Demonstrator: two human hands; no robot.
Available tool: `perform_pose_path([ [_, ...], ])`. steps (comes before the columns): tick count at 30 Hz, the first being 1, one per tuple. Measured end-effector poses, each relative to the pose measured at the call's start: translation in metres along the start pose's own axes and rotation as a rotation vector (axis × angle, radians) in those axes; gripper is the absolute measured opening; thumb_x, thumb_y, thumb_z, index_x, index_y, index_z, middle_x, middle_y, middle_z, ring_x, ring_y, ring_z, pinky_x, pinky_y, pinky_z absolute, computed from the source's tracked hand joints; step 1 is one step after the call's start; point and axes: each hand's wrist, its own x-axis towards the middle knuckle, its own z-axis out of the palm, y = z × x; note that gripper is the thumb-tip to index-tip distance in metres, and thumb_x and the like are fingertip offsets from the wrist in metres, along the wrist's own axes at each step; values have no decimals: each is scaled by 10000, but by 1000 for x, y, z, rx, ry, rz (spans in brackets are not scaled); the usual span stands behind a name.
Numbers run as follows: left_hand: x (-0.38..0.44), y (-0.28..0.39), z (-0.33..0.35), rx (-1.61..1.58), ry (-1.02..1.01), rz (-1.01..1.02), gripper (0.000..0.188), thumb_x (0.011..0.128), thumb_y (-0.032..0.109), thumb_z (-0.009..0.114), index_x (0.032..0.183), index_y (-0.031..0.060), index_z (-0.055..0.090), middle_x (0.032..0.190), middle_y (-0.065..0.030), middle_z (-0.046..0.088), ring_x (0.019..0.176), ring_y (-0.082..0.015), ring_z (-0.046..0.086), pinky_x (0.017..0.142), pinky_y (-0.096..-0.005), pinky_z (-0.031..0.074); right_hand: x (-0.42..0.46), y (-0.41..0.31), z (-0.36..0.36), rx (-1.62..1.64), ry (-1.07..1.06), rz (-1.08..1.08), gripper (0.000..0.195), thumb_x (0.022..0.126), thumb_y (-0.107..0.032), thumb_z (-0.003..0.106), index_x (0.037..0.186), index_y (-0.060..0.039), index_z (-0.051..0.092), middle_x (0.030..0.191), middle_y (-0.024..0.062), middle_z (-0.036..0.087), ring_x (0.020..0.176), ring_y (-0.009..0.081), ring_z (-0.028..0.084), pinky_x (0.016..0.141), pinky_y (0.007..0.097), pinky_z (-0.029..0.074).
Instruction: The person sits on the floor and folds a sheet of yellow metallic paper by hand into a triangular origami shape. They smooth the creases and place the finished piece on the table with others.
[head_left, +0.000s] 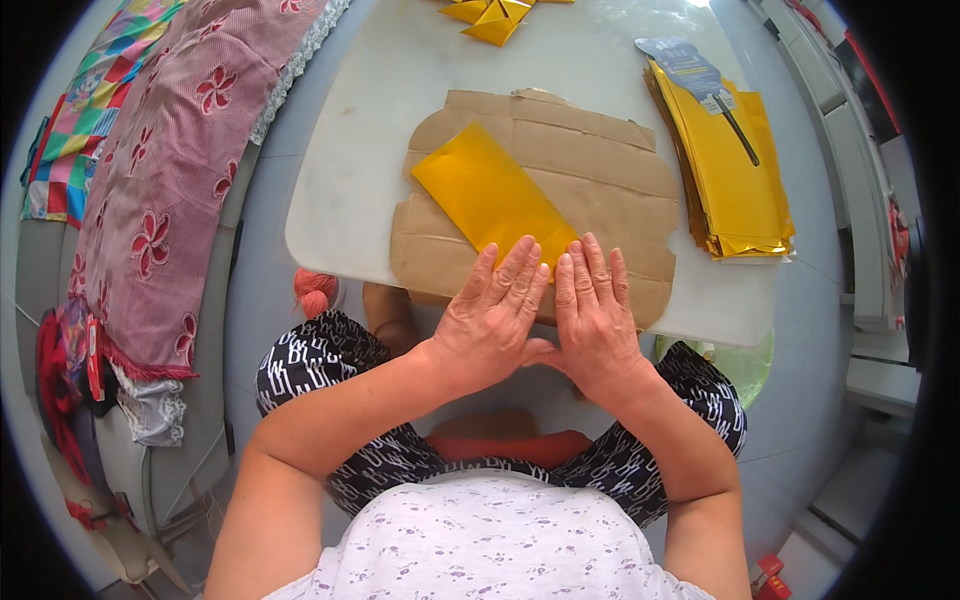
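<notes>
A folded sheet of gold foil paper (491, 187) lies slantwise on a flattened piece of brown cardboard (600, 165). My left hand (495, 319) rests flat with its fingertips on the paper's near end. Beside it, my right hand (596, 319) lays its fingertips at the paper's near right corner. The fingers of both hands are extended and grasp nothing; the hands meet near the thumbs. To the right is a stack of gold paper sheets (739, 180), with a blue printed card fan (686, 71) with a dark handle on top.
Folded gold paper pieces (499, 19) sit at the far side of the white table (337, 202). A ball of coral yarn (313, 289) is below the table's left edge. A pink floral cloth (172, 172) covers the seat at left. A green translucent container (754, 364) stands below right.
</notes>
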Motion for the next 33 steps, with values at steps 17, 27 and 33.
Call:
perform_pose_path([
  [17,-5,-5,12,68,16,-8,977,717,554,726,1345,-143,456,1453,-336,380,1450,-445,235,1153,-637,95,0,-1,4,22,4,-1,965,588,-447,839,1339,56,501,1379,354,440,1388,487,320,1168,591,187],
  [27,0,-5,4,117,-123,-24,982,735,601,695,1392,-84,444,1487,-310,353,1446,-433,253,1159,-628,97,-20,15,-4,27,-83,126,1033,574,-380,865,1372,110,427,1472,378,290,1429,518,199,1167,613,146],
  [33,-1,-12,12,64,-35,14,914,709,464,792,1337,-113,463,1431,-323,419,1415,-436,318,1136,-643,161,-38,25,-11,-73,-90,257,1013,606,-360,864,1364,133,407,1488,381,253,1438,517,169,1166,613,145],
])
